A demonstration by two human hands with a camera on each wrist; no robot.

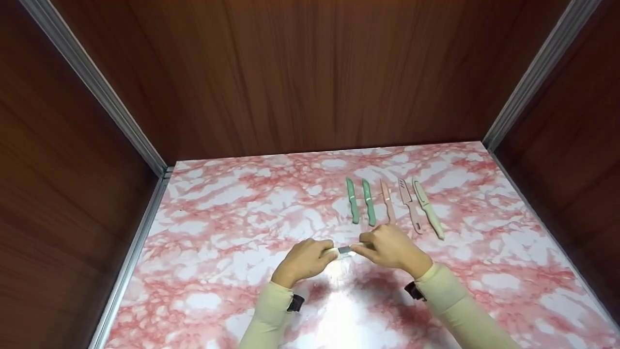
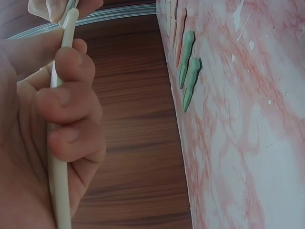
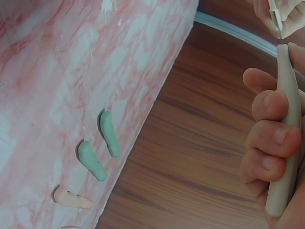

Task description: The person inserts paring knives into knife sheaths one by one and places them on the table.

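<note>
My right hand (image 1: 395, 247) grips the pale cream handle (image 3: 285, 186) of a knife, its fingers curled round it. A short stretch of grey blade (image 1: 344, 250) shows between my two hands. My left hand (image 1: 306, 259) holds a slim cream blade sheath (image 2: 58, 176), with several fingers wrapped over it. The sheath's far end meets the blade close to the right hand's fingertips in the left wrist view. Both hands are held near each other over the table, and the rest of the blade is hidden.
Beyond my hands lies a row on the marbled red-and-white table (image 1: 218, 252): two green knives (image 1: 352, 201), a peach knife (image 1: 386, 194), a pink knife (image 1: 411, 208) and a larger cream knife (image 1: 431, 213). Brown wood panels (image 1: 310, 77) enclose the back and sides.
</note>
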